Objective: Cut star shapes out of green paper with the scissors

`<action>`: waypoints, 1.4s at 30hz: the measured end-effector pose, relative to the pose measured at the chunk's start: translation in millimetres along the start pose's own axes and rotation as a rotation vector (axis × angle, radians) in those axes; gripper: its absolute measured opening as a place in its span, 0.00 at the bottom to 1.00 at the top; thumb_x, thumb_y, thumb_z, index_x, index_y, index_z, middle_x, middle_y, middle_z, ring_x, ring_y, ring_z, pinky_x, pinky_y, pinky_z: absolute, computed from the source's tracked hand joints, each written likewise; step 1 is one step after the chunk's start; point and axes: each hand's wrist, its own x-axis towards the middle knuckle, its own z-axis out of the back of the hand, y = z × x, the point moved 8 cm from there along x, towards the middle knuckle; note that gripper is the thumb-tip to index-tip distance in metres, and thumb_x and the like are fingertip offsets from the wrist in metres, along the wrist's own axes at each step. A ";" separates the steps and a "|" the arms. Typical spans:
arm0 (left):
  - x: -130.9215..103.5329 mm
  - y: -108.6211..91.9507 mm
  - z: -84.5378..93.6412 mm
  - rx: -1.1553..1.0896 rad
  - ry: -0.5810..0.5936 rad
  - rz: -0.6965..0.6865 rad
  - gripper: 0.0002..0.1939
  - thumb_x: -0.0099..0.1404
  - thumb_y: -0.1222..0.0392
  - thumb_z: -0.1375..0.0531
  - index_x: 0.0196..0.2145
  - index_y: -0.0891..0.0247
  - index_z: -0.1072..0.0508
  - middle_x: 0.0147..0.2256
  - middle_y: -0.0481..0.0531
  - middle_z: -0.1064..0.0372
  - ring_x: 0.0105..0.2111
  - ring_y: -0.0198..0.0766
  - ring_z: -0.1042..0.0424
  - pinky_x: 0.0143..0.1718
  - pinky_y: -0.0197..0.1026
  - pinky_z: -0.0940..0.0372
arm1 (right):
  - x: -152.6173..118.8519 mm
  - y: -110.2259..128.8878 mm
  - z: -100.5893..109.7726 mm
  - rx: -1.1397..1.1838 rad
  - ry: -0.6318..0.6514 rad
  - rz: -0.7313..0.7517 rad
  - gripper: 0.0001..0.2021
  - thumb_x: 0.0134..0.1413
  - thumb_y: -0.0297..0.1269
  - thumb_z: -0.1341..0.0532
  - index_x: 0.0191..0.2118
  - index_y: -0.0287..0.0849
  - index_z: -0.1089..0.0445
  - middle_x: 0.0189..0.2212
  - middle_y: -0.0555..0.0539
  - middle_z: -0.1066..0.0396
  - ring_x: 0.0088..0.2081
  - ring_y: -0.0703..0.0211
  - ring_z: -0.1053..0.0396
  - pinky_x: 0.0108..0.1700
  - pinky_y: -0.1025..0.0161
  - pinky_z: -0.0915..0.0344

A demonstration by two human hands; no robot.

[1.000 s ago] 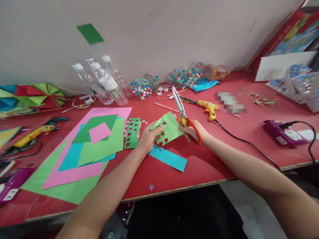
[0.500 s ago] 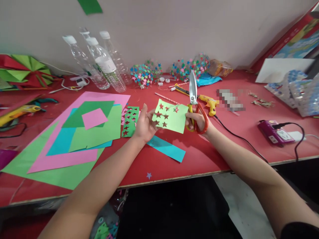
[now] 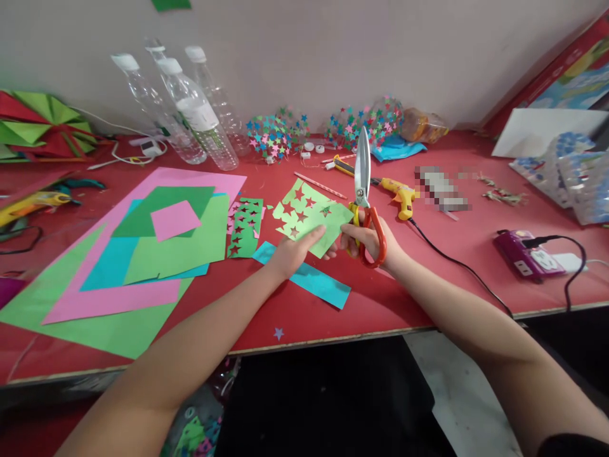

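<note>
A light green paper (image 3: 309, 212) with several star-shaped holes is held over the red table. My left hand (image 3: 302, 251) grips its lower edge, thumb on top and fingers beneath. My right hand (image 3: 371, 240) has the red and yellow handles of the scissors (image 3: 362, 174) around its fingers, blades upward and closed, and its fingertips touch the paper's right corner. Below the hands lies a blue paper strip (image 3: 323, 287). A dark green sheet with star holes (image 3: 245, 231) lies to the left.
Stacked coloured sheets (image 3: 178, 254) cover the left. Plastic bottles (image 3: 200, 120) and star-covered balls (image 3: 269, 136) line the wall. A yellow glue gun (image 3: 402, 193) and a purple power socket (image 3: 528, 254) are at right. A small star (image 3: 278, 333) lies near the front edge.
My left hand has moved from the paper's left edge to its lower edge, with the thumb now on top. The paper has turned and shifted slightly left.
</note>
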 end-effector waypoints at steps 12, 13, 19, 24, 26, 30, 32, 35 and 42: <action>20.3 -17.8 33.8 -0.076 -0.044 -0.152 0.10 0.59 0.54 0.38 0.26 0.64 0.24 0.23 0.51 0.27 0.21 0.34 0.32 0.23 0.37 0.38 | 0.6 4.8 4.8 -0.421 0.095 0.043 0.20 0.49 0.54 0.37 0.24 0.42 0.37 0.17 0.53 0.38 0.20 0.66 0.42 0.24 0.66 0.46; 19.9 -16.6 38.2 -0.101 -0.066 -0.160 0.10 0.59 0.55 0.38 0.25 0.64 0.25 0.23 0.51 0.28 0.20 0.33 0.32 0.23 0.37 0.38 | -0.1 5.2 3.3 -0.476 0.111 0.053 0.20 0.48 0.55 0.37 0.24 0.42 0.36 0.18 0.53 0.37 0.21 0.65 0.41 0.25 0.66 0.46; 15.3 -21.9 52.2 -0.097 -0.115 -0.239 0.13 0.62 0.54 0.41 0.25 0.64 0.27 0.24 0.51 0.27 0.20 0.32 0.33 0.20 0.36 0.41 | -1.0 0.3 2.7 -0.737 0.109 0.054 0.22 0.50 0.58 0.41 0.27 0.41 0.35 0.22 0.51 0.36 0.25 0.62 0.41 0.28 0.65 0.47; 8.8 -26.6 55.9 -0.041 -0.138 -0.244 0.15 0.65 0.54 0.45 0.24 0.62 0.28 0.20 0.50 0.31 0.19 0.31 0.35 0.19 0.35 0.42 | -0.7 -6.1 4.6 -0.838 0.117 0.000 0.24 0.53 0.61 0.45 0.26 0.41 0.38 0.19 0.53 0.42 0.22 0.64 0.46 0.26 0.64 0.50; 5.3 -28.8 54.5 -0.043 -0.143 -0.249 0.16 0.65 0.54 0.45 0.23 0.62 0.28 0.19 0.49 0.34 0.19 0.31 0.37 0.19 0.34 0.44 | -3.5 -6.4 2.4 -0.815 0.150 -0.021 0.24 0.53 0.60 0.44 0.26 0.41 0.38 0.18 0.53 0.43 0.22 0.64 0.46 0.25 0.65 0.51; 0.5 -30.7 50.2 -0.017 -0.162 -0.243 0.17 0.65 0.55 0.44 0.21 0.63 0.29 0.17 0.48 0.37 0.17 0.29 0.38 0.17 0.34 0.45 | -11.1 -3.1 -5.2 -0.715 0.220 -0.046 0.23 0.54 0.59 0.44 0.27 0.41 0.38 0.17 0.54 0.43 0.20 0.65 0.47 0.25 0.65 0.51; 0.1 -30.6 50.7 -0.018 -0.184 -0.245 0.17 0.65 0.54 0.45 0.22 0.63 0.29 0.17 0.48 0.37 0.17 0.30 0.38 0.17 0.34 0.45 | -13.3 -2.4 -7.7 -0.656 0.241 -0.067 0.23 0.54 0.59 0.43 0.26 0.42 0.39 0.16 0.55 0.44 0.19 0.66 0.48 0.24 0.65 0.50; 1.1 -29.4 55.1 -0.060 -0.231 -0.256 0.16 0.66 0.54 0.45 0.23 0.62 0.29 0.17 0.47 0.37 0.17 0.30 0.38 0.16 0.33 0.46 | -13.9 -3.3 -7.7 -0.593 0.238 -0.104 0.23 0.53 0.60 0.42 0.24 0.43 0.42 0.16 0.55 0.44 0.19 0.67 0.48 0.24 0.66 0.49; -0.4 -26.0 52.4 -0.043 -0.235 -0.188 0.16 0.64 0.54 0.43 0.21 0.63 0.31 0.19 0.47 0.35 0.16 0.27 0.39 0.16 0.33 0.46 | -15.0 -6.0 -6.3 -0.692 0.230 -0.104 0.21 0.54 0.57 0.41 0.27 0.41 0.39 0.17 0.54 0.43 0.21 0.66 0.46 0.24 0.65 0.51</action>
